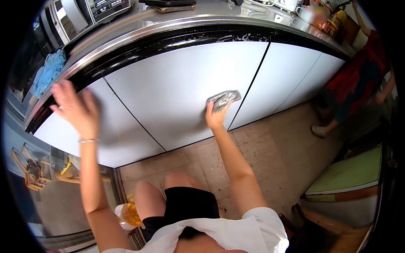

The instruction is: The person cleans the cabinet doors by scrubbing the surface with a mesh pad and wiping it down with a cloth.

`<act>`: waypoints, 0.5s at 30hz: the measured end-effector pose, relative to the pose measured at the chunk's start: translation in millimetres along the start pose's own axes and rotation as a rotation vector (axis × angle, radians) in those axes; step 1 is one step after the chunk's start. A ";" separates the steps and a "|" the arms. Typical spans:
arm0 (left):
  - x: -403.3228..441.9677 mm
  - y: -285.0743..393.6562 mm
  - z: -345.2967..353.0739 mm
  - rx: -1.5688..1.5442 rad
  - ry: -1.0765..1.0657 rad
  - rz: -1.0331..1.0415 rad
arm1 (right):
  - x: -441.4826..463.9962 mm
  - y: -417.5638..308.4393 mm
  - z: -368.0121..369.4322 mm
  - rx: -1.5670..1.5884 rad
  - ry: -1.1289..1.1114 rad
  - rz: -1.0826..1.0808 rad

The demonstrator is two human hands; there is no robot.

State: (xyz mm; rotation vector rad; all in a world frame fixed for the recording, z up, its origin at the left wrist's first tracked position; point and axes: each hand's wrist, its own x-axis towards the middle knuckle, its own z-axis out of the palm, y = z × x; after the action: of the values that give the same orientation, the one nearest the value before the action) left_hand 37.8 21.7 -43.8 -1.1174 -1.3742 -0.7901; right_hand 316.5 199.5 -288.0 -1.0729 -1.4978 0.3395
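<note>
Left arm (90, 181) extended, left grip (79, 113) splayed, blurred; right arm (233, 162) extended, right grip (216, 119) curled.

I can read no words, brands or numbers from here. On the control panel (109, 6) of the machine at the upper left I make out pale marks on black, too small for me to tell as letters or digits. The dark mark on a small white patch (278, 18) near the edge of the surface (249, 13) is equally unreadable to me.
</note>
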 end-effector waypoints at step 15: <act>-160.6 104.1 29.2 -0.179 -0.618 0.279 | -6.0 35.1 -7.8 0.074 0.072 0.158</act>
State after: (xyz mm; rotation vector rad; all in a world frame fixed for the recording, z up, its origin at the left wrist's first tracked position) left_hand 110.5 54.3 -220.2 -1.7469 -1.6141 -0.3762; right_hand 337.5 210.8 -315.5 -1.1350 -1.3306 0.4584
